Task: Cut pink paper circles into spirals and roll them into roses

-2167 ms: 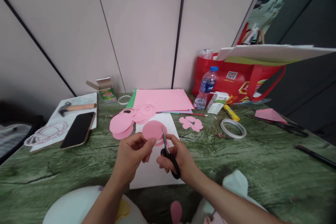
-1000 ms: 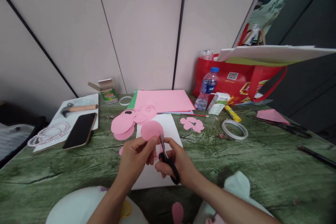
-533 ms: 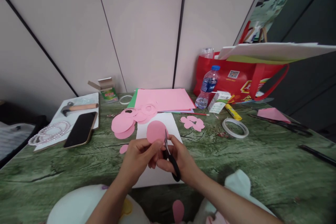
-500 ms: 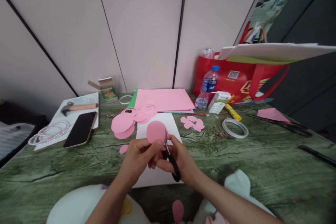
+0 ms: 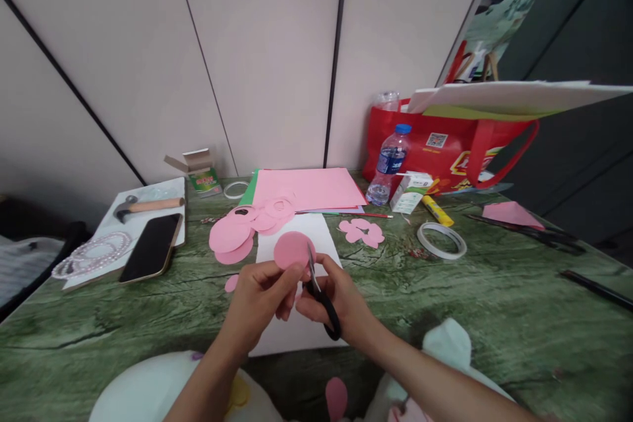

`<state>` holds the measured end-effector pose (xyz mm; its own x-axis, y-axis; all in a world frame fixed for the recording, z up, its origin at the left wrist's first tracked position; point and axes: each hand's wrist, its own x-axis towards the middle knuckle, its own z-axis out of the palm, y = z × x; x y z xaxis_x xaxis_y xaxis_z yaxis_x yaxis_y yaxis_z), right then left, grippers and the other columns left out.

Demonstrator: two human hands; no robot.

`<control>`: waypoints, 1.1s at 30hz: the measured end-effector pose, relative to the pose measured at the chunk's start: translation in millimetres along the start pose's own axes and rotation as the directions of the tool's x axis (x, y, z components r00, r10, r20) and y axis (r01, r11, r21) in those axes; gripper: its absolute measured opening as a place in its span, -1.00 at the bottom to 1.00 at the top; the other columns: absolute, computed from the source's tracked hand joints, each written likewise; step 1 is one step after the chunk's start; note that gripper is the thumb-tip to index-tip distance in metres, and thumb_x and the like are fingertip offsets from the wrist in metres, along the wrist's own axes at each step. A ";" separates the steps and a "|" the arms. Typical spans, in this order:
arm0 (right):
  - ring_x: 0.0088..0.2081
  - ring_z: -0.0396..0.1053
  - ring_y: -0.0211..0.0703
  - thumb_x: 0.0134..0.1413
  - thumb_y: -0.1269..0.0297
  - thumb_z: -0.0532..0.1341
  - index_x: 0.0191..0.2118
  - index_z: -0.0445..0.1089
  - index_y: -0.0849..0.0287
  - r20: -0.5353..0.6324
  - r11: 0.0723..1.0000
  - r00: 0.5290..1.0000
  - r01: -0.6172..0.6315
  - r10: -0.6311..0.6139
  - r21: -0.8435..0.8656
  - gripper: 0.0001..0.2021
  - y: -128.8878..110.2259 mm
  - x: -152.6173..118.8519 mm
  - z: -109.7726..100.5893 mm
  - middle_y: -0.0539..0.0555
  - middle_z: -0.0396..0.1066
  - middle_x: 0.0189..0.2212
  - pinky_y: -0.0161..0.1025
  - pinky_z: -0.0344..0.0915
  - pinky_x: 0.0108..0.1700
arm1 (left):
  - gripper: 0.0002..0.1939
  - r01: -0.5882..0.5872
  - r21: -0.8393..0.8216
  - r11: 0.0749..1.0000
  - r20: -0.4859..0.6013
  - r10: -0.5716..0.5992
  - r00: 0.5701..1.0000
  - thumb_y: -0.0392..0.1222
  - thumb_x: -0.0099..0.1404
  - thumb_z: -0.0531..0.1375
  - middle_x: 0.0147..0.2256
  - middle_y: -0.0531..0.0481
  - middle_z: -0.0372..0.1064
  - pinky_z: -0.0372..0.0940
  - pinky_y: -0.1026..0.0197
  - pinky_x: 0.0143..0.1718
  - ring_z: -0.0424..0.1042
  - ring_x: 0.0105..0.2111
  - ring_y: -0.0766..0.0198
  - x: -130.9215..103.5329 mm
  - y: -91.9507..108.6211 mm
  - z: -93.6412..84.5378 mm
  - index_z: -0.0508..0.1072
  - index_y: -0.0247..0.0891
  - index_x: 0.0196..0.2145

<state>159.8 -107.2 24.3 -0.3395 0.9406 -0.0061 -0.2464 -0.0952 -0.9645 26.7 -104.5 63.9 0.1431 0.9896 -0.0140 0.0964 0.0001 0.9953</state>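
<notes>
1. Table (image 5: 494, 316): green, wood-grained; supports white sheet (image 5: 277, 339).
2. Hands: left (image 5: 262, 293) pinches pink paper circle (image 5: 291, 250) above sheet; right (image 5: 336, 297) grips scissors (image 5: 324, 303), blades at circle's right edge.

Illumination: moderate, soft and diffuse; source direction cannot be determined. The wall panels (image 5: 267, 46) read mid-grey at center and darken toward the left. The dark panel (image 5: 583, 33) at right is underlit. Shadows: soft-edged, deepest along the near part of the tabletop (image 5: 494, 316). Highlights: small glints on the bottle (image 5: 391, 161); pale sheen on the scissors (image 5: 313, 277). Geometry: wide-angle distortion stretches the white sheets (image 5: 524, 96) toward the right edge. Sharpness: slightly soft overall; small print on the carton (image 5: 411, 192) is illegible.
</notes>
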 end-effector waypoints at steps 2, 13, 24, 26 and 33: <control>-0.68 0.06 -0.42 -0.36 0.19 0.38 -0.20 0.08 0.12 -0.007 1.000 1.000 0.010 -0.010 -0.006 -0.43 0.8 0.2 -0.4 -0.24 0.17 -0.72 -0.42 0.02 -0.60 | -0.74 -0.010 0.010 1.000 0.000 0.010 1.000 -0.05 0.10 0.20 -0.81 0.18 0.10 0.02 0.39 -0.71 0.08 -0.78 0.49 0.3 0.1 -0.3 0.47 -0.33 -0.54; -0.72 0.12 -0.39 -0.33 0.20 0.38 -0.13 0.09 0.16 -0.018 0.998 1.000 0.011 -0.012 -0.064 -0.39 1.3 -0.3 -2.8 -0.21 0.24 -0.73 -0.44 0.07 -0.67 | -0.74 -0.047 0.040 0.998 -0.019 0.048 0.999 -0.07 0.15 0.17 -0.78 0.18 0.12 -0.01 0.40 -0.71 0.07 -0.78 0.51 -0.4 -1.6 -4.4 0.46 -0.34 -0.50; -0.75 0.14 -0.38 -0.31 0.19 0.37 -0.15 0.12 0.16 -0.016 0.998 1.000 0.024 -0.025 -0.066 -0.44 4.4 0.4 -3.2 -0.21 0.24 -0.76 -0.45 0.08 -0.71 | -0.70 -0.062 0.062 0.996 -0.008 0.063 0.998 -0.06 0.16 0.15 -0.76 0.17 0.15 0.00 0.42 -0.73 0.09 -0.78 0.52 0.6 -0.1 -4.0 0.38 -0.33 -0.58; -0.75 0.15 -0.38 -0.30 0.22 0.37 -0.16 0.13 0.17 -0.011 0.998 1.000 0.028 -0.029 -0.060 -0.46 5.0 0.5 -3.6 -0.20 0.24 -0.76 -0.45 0.09 -0.71 | -0.69 -0.076 0.083 0.994 -0.006 0.077 0.997 -0.06 0.17 0.14 -0.75 0.16 0.16 0.00 0.42 -0.73 0.10 -0.77 0.51 0.6 -1.1 -3.6 0.34 -0.33 -0.60; -0.69 0.19 -0.38 -0.27 0.29 0.36 -0.19 0.14 0.18 0.064 1.000 0.998 0.016 -0.016 0.001 -0.51 5.2 0.0 -2.6 -0.14 0.31 -0.67 -0.41 0.15 -0.62 | -0.68 -0.097 0.136 0.986 -0.032 0.102 0.994 -0.09 0.15 0.14 -0.78 0.16 0.14 0.00 0.43 -0.74 0.09 -0.79 0.51 0.3 0.9 -0.9 0.34 -0.33 -0.64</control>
<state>160.9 -106.8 18.6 -0.3931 0.9191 0.0266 -0.2528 -0.0802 -0.9642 25.9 -104.1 64.9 0.1203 0.9886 0.0907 0.2150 -0.1152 0.9698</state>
